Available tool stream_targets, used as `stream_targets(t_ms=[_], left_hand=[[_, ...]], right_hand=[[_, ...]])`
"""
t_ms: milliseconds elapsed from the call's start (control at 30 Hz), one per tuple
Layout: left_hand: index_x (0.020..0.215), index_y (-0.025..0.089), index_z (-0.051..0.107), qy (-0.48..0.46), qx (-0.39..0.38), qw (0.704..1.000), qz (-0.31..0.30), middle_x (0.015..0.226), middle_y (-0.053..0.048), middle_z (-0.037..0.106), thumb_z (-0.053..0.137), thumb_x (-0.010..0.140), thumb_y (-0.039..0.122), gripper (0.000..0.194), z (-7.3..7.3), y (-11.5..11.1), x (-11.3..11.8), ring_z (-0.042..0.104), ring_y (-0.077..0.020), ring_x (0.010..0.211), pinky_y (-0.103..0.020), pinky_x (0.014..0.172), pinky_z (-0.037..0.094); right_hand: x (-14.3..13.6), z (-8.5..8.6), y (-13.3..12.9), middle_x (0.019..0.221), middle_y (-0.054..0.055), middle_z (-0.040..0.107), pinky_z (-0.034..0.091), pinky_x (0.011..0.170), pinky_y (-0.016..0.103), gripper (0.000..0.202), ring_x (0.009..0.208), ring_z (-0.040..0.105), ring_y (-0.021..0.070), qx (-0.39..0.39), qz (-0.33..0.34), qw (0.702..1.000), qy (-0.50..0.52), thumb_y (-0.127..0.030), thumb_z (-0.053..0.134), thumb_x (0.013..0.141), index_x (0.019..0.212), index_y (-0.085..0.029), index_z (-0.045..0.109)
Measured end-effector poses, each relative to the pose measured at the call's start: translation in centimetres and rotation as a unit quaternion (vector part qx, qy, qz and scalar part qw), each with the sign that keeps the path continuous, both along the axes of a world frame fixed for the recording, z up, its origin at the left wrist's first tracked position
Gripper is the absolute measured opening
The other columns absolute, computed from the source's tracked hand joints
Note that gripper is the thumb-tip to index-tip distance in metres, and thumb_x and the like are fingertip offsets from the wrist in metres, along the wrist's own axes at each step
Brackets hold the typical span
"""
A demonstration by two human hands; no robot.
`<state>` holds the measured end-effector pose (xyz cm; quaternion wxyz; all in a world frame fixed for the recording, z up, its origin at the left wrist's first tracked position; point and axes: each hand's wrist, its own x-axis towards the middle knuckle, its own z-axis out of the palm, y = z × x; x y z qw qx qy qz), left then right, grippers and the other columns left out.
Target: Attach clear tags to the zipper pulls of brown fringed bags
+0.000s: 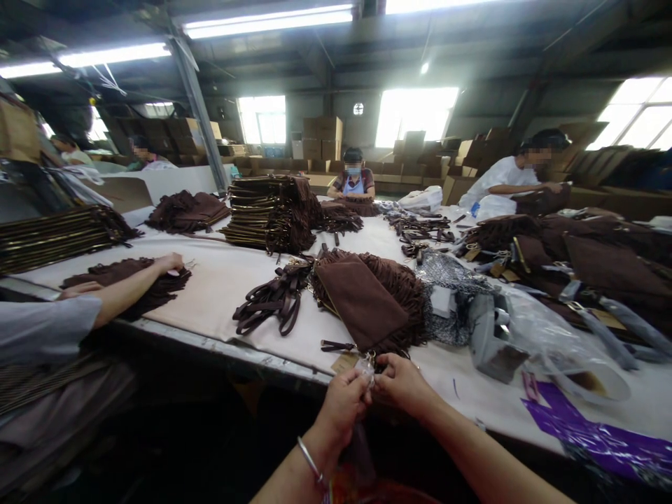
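Observation:
At the table's front edge, my left hand (344, 399) pinches a small piece of clear plastic (364, 368) beside a gold metal clasp (370, 355). Close against it, my right hand (404, 383) has its thumb and fingers closed at the same clasp; exactly what lies between those fingertips is hidden. The clasp sits by the near corner of a brown fringed pouch (362, 294), which lies flat on a pile of similar fringe. A short brown strap (337, 346) and a kraft paper tag (344, 362) lie just left of the clasp.
Brown straps (273, 297) lie in a bundle to the left. Stacked zippered pouches (262, 213) stand behind. A tape dispenser (493, 332), clear plastic bags (556, 343) and purple plastic (593, 427) lie right. A co-worker's arm (131, 287) reaches over fringed pouches at left; other people sit farther back.

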<state>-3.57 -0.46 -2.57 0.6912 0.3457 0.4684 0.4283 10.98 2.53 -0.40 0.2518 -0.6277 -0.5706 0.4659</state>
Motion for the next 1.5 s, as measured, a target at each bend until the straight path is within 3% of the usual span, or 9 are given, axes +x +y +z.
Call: stream_targets(t_ms=[133,567,700,867,1000,1100,1200,1333,1500], left_hand=[[0.082,0.016,0.055,-0.126,-0.064,0.990,-0.014,0.056,0.007,0.049,0.071,0.070,0.043,0.034,-0.1,-0.3,-0.4,0.027,-0.0014,0.037,-0.017,0.040,0.017],[0.086,0.014,0.054,-0.236,-0.159,0.959,-0.011,0.059,0.008,0.047,0.071,0.073,0.033,0.029,-0.6,-0.7,-0.1,0.027,0.0010,0.038,-0.013,0.039,0.016],[0.084,0.015,0.054,-0.193,-0.172,0.966,0.002,0.058,0.007,0.049,0.069,0.076,0.042,0.032,0.0,-1.1,0.8,0.032,-0.0005,0.038,-0.014,0.039,0.019],[0.079,0.015,0.055,-0.075,-0.095,0.992,0.037,0.055,0.004,0.052,0.064,0.075,0.060,0.046,1.0,-1.6,1.9,0.037,-0.0037,0.040,-0.017,0.040,0.024],[0.077,0.014,0.057,-0.043,-0.054,0.995,0.068,0.057,0.003,0.054,0.061,0.075,0.063,0.049,1.2,-2.2,2.4,0.040,-0.0048,0.042,-0.018,0.042,0.026],[0.073,0.015,0.057,-0.041,-0.032,0.998,0.046,0.057,0.001,0.055,0.058,0.076,0.063,0.049,1.5,-2.4,3.0,0.043,-0.0062,0.042,-0.020,0.044,0.030],[0.070,0.015,0.057,0.005,-0.003,1.000,-0.018,0.056,-0.002,0.058,0.050,0.079,0.066,0.052,1.9,-2.3,3.3,0.050,-0.0115,0.043,-0.024,0.045,0.035],[0.064,0.016,0.057,0.025,0.024,0.996,-0.086,0.053,-0.002,0.056,0.050,0.081,0.065,0.052,1.9,-2.0,2.8,0.049,-0.0118,0.044,-0.024,0.046,0.036],[0.067,0.017,0.054,0.057,-0.037,0.998,-0.013,0.056,0.001,0.054,0.060,0.077,0.053,0.038,0.7,-1.7,2.5,0.045,-0.0078,0.042,-0.020,0.043,0.033]], right_hand=[[-0.3,0.6,0.5,0.049,-0.006,0.060,0.031,0.039,0.020,0.034,0.040,0.050,0.0100,-0.074,0.002,0.994,0.078,-0.016,0.060,0.071,0.104,-0.011,0.057],[-0.3,-0.4,0.3,0.051,-0.007,0.060,0.032,0.043,0.018,0.036,0.044,0.052,0.0087,-0.010,-0.007,1.000,0.016,-0.010,0.059,0.066,0.101,-0.014,0.062],[-0.6,-0.7,0.2,0.053,-0.008,0.058,0.030,0.039,0.018,0.047,0.040,0.049,0.0086,-0.031,-0.019,0.998,0.042,-0.014,0.056,0.069,0.115,-0.014,0.054],[0.0,-1.1,-0.1,0.057,-0.005,0.060,0.037,0.042,0.022,0.048,0.045,0.054,0.0122,-0.016,-0.033,0.998,0.042,-0.021,0.056,0.072,0.118,-0.010,0.050],[1.2,-0.9,-1.3,0.077,0.004,0.070,0.047,0.060,0.025,0.028,0.072,0.065,0.0169,0.078,-0.065,0.994,0.030,-0.030,0.057,0.076,0.098,-0.014,0.062],[1.5,0.0,-2.2,0.060,0.001,0.064,0.039,0.048,0.023,0.031,0.053,0.057,0.0138,0.013,-0.014,0.996,0.090,-0.046,0.056,0.080,0.076,-0.016,0.062],[1.4,0.8,-2.6,0.042,-0.006,0.050,0.027,0.039,0.021,0.036,0.037,0.042,0.0087,-0.076,-0.030,0.978,0.191,-0.052,0.064,0.074,0.070,-0.017,0.057],[1.9,0.5,-2.5,0.048,-0.006,0.051,0.031,0.041,0.020,0.034,0.041,0.044,0.0075,-0.130,-0.100,0.933,0.321,-0.045,0.072,0.069,0.067,-0.018,0.051],[2.5,-0.2,-2.3,0.044,-0.011,0.033,0.021,0.035,0.015,0.023,0.033,0.027,0.0035,-0.224,-0.109,0.866,0.433,-0.032,0.063,0.079,0.070,-0.019,0.047]])
